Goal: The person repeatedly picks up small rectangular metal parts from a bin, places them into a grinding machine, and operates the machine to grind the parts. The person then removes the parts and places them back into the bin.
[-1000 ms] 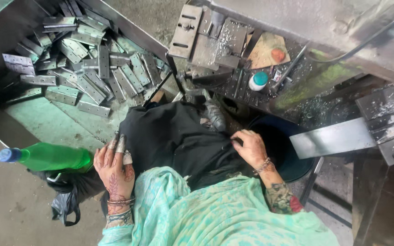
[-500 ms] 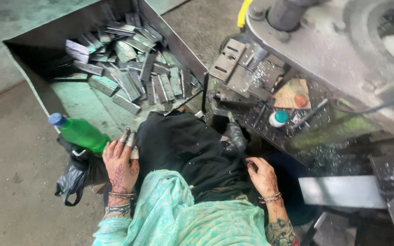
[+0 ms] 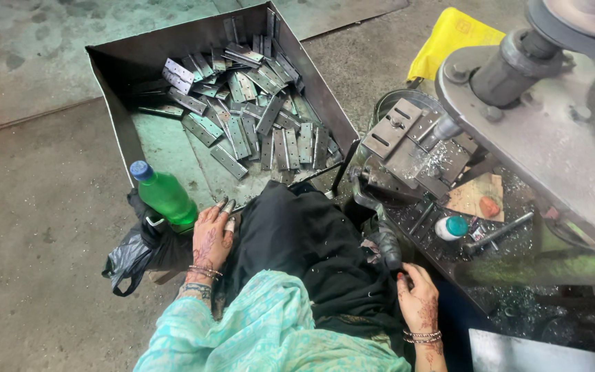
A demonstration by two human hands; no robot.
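At 9 o'clock of the black cloth (image 3: 297, 248), the left hand (image 3: 213, 238) pinches a few small metal pieces (image 3: 226, 207) in its fingertips, just beside the green bottle (image 3: 164, 195). At 12 o'clock stands the tray (image 3: 115, 103) of hinges (image 3: 253, 124). At 4 o'clock, the right hand (image 3: 418, 296) lies open and loose, holding nothing, near the machine (image 3: 552, 131).
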